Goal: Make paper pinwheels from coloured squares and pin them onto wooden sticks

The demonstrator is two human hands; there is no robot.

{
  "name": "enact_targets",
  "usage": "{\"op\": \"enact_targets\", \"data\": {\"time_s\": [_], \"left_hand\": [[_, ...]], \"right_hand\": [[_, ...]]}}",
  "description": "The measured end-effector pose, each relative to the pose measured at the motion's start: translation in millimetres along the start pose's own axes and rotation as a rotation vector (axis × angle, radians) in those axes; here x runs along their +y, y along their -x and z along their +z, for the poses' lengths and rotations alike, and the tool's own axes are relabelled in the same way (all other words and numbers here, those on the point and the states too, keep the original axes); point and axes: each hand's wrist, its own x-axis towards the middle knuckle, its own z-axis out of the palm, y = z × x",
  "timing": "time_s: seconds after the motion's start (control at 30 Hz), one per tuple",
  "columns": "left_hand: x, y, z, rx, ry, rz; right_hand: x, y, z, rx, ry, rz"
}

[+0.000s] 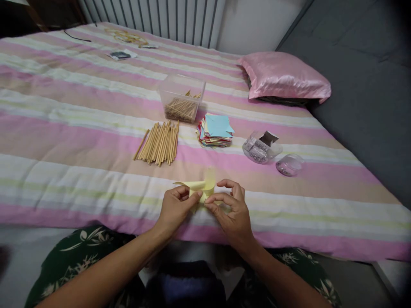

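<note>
A folded piece of yellow paper rests near the front edge of a striped bed cover. My left hand pinches its left side and my right hand pinches its right side with thumb and forefinger. Both hands hold the paper just above the cover. Beyond them lies a loose bundle of wooden sticks, and a stack of coloured paper squares sits to its right.
A clear plastic box with more sticks stands behind the bundle. A round clear container of small metal bits and its lid lie to the right. A pink pillow lies at the back right, next to a grey sofa.
</note>
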Motion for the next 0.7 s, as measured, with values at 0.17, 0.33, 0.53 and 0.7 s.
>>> {"op": "enact_targets", "data": {"time_s": [0.17,0.33,0.53,0.7], "left_hand": [[5.2,4.8,0.1,-0.036,0.013,-0.035],[5.2,5.9,-2.9,-0.063,-0.019,-0.01],[5.4,5.7,-4.3,-0.131,0.027,-0.006],[7.1,5.7,-4.1,-0.209,0.097,-0.036]], "right_hand": [[2.9,1.6,3.2,-0.008,-0.059,0.034],[3.0,1.9,4.0,-0.005,-0.1,0.058],[3.6,0.7,3.6,-0.003,-0.129,0.073],[3.8,0.4,2.8,-0.004,-0.137,0.089]]}}
